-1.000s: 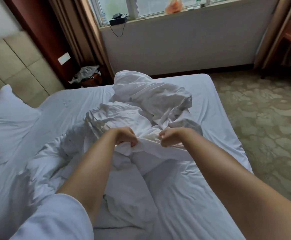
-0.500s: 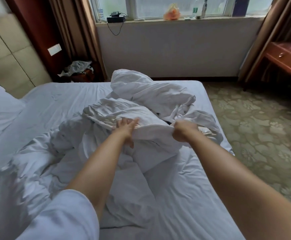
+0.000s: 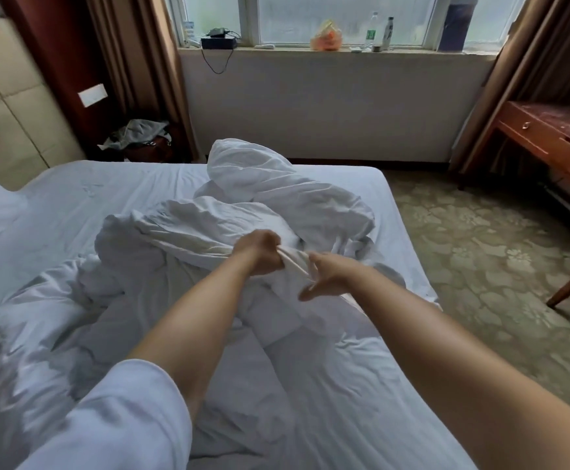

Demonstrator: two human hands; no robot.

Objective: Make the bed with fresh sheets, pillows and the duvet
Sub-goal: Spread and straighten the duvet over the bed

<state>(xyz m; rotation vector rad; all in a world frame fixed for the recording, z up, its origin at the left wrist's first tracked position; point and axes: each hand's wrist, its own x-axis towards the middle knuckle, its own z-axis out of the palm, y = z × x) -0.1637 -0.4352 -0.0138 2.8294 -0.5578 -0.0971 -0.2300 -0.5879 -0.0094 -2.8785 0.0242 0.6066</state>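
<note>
Left hand [image 3: 259, 251] fist grips duvet [image 3: 242, 218] edge (bunched white). Right hand [image 3: 327, 279] at its 4 o'clock, fingers spread, touching fabric.

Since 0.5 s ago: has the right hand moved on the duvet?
Yes. The right hand has let go of the duvet fold and shifted left, closer to the left hand; its fingers are now spread, no longer gripping.

Duvet [image 3: 249, 212] on bed [image 3: 361, 385] — desk [image 3: 555, 137] right.
</note>
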